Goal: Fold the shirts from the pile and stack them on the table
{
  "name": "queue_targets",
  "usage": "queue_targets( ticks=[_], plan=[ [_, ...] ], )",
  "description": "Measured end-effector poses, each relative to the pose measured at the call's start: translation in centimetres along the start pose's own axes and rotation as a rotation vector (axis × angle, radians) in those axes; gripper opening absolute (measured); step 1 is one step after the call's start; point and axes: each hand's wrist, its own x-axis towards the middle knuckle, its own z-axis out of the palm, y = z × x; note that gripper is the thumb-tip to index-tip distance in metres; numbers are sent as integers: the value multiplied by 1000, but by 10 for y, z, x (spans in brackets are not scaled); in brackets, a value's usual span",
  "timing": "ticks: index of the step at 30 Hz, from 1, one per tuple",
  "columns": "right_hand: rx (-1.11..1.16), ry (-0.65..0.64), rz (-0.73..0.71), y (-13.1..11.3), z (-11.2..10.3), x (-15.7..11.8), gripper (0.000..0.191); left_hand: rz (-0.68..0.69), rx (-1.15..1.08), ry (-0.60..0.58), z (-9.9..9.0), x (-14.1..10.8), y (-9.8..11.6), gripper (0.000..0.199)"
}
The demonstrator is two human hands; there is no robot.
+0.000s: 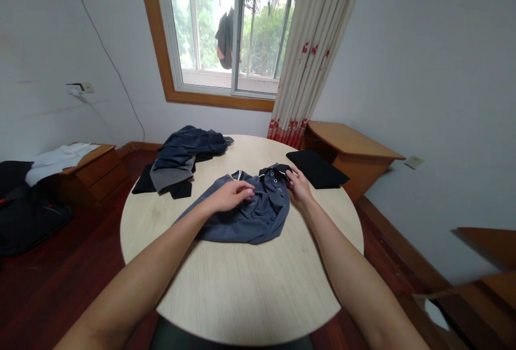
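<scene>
A dark grey-blue polo shirt lies rumpled on the round table, its black collar with white trim at the far side and several buttons showing on the placket. My left hand rests over the shirt's left part, fingers stretched out and slightly curved, gripping nothing that I can see. At the collar's right end, my right hand pinches the dark edge between thumb and fingers. Part of the shirt is hidden under my left hand and forearm.
The round table also bears a heap of dark clothes at the back left and a folded black garment at the back right. Behind stand a wooden desk, a curtain and a window. A low cabinet is at left.
</scene>
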Motion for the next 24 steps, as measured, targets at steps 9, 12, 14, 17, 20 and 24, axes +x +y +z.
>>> queue_targets(
  ticks=[9,12,14,17,20,24],
  plan=[
    [-591,-143,-253,6,10,-14,70,-139,614,15,-11,3,-22,50],
    [-582,-161,-277,7,10,-14,60,-149,494,-166,-3,-3,-6,49],
    [-540,-182,-276,8,12,-14,53,-107,304,-387,3,-9,5,49],
    [-429,-309,-273,6,16,-16,44,-123,-107,-755,4,-16,13,57],
    [-360,-433,-269,2,22,-20,38,-193,-323,-777,-5,-14,7,61],
    [-330,-447,-259,-2,26,-22,35,-157,100,-124,-17,0,-17,42]
  ],
)
